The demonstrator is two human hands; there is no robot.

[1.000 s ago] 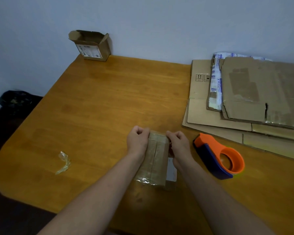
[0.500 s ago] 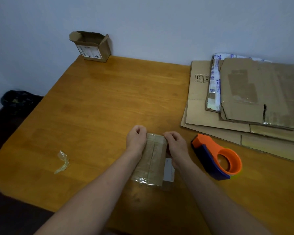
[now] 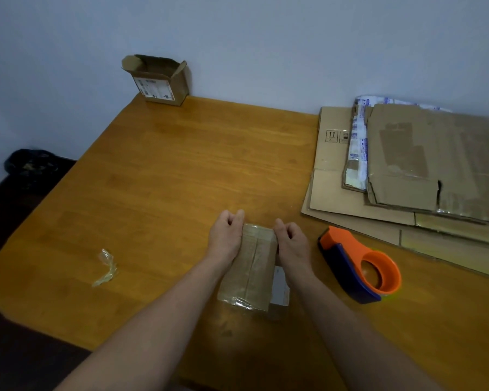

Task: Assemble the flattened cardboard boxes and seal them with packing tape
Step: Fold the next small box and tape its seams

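Sealing looks to be the step in hand. The small box [image 3: 251,266] lies on the table [image 3: 181,165], near its front edge and about midway across. Its top flaps are closed, and a strip of clear tape [image 3: 256,249] runs along the centre seam.

The left hand [image 3: 227,235] and right hand [image 3: 291,239] sit at the box's two far corners. Each has its fingers curled and grips a corner, apparently pressing the tape end down over the far edge.

To do this well, I would rub firmly outward from the seam so the tape lies flat without bubbles, then fold the overhang tight against the end wall. The near end of the tape looks wrinkled and loose and probably needs the same smoothing. The box seems light, so one hand should steady it while the other presses.

Just right of the box lies the orange and blue tape dispenser [image 3: 359,266], within easy reach. Beyond it is the stack of flattened boxes [image 3: 407,179], not yet assembled. A crumpled scrap of tape [image 3: 106,268] lies well to the left, and an open box [image 3: 157,80] stands at the far corner against the wall.
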